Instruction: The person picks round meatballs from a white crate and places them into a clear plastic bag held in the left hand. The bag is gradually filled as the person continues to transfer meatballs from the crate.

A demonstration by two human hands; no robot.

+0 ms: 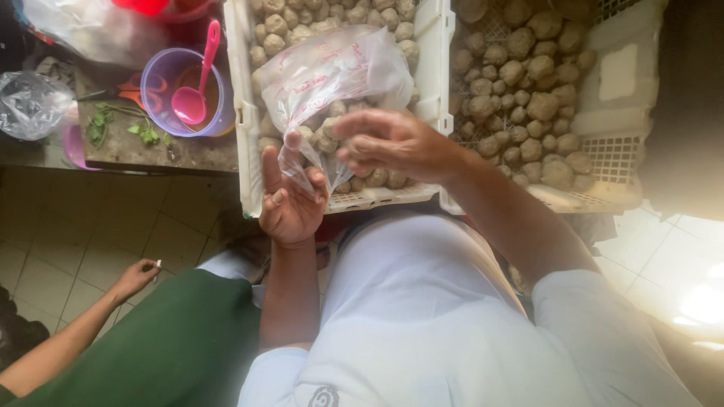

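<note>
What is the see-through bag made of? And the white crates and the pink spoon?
The bag looks like thin, clear plastic film: crinkly and shiny. The white crates seem hard, matte plastic with moulded lattice walls. The pink spoon looks like smooth, glossy plastic, in a translucent purple cup.

Soft daylight, blown-out glare lower right, dim left, slight motion blur

Meatball-crowded white crates (434,90) ahead, purple bowl (162,83) left, floor-side open.

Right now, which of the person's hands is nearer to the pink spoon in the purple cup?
Left. The left hand holds the clear bag just right of the pink spoon; the right hand is farther right, over the white crate.
</note>
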